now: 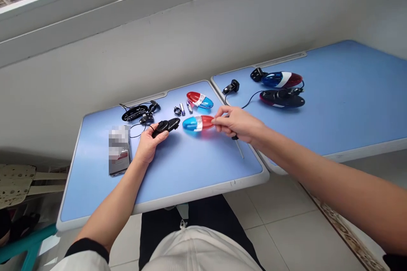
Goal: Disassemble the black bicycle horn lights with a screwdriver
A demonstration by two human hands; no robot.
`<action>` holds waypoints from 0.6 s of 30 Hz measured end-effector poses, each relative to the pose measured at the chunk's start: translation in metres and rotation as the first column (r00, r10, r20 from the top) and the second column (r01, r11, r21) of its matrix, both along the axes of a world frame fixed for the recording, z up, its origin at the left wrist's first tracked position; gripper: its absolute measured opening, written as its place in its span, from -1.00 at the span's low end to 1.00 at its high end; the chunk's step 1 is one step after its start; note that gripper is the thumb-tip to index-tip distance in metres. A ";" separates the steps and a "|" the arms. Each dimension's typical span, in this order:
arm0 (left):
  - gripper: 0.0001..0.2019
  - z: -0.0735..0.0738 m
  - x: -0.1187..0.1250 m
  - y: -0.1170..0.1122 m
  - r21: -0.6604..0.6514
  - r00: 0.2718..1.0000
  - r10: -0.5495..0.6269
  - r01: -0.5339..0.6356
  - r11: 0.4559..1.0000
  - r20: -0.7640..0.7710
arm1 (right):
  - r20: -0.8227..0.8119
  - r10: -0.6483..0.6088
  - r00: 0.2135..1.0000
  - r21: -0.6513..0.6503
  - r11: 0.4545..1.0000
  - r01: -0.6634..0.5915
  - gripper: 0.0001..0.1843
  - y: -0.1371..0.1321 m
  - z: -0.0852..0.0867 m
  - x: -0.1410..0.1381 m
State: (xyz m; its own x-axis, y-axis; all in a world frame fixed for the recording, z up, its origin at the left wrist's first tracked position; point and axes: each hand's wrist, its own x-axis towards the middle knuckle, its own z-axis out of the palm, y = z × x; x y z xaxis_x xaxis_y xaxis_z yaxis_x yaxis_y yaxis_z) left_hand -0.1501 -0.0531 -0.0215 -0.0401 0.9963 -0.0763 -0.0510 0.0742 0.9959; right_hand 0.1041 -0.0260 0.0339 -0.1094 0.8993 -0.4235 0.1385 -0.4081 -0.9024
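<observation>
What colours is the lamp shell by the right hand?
The lamp shell is blue at one end, red at the other, with a silver band between; best in the head view.

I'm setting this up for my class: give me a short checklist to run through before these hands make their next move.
Left hand holding the black control box: ok.
Right hand, fingers at the red end of the blue-and-red light shell: ok.
Second light shell within reach on the table: ok.
Two batteries lying out on the table: ok.
Thin black wire from the control box free of snags: cannot tell, it runs behind the left hand.
Batteries fitted inside the held shell: cannot tell.
</observation>
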 end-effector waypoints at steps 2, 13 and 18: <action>-0.63 0.000 -0.001 0.001 -0.003 1.000 0.015 -0.015 1.000 0.004 | -0.078 -0.102 0.992 0.053 0.993 0.106 -0.71 0.011 0.008 0.009; -0.58 -0.001 -0.002 -0.002 0.016 0.999 -0.002 0.003 1.000 -0.053 | -0.200 -0.312 0.929 -0.026 0.949 0.313 -0.67 0.061 -0.014 -0.008; -0.54 0.000 -0.003 -0.003 0.028 0.992 -0.020 0.023 0.999 -0.126 | -0.188 -0.348 0.918 -0.065 0.937 0.342 -0.71 0.056 -0.015 -0.004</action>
State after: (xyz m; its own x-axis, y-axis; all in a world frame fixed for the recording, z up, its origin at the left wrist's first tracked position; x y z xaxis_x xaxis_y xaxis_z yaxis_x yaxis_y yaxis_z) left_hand -0.1527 -0.0557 -0.0215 -0.0261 0.9988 -0.0423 0.0756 0.0442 0.9962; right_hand 0.1001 0.0297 0.0192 0.1230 0.8832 -0.4525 -0.1919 -0.4262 -0.8840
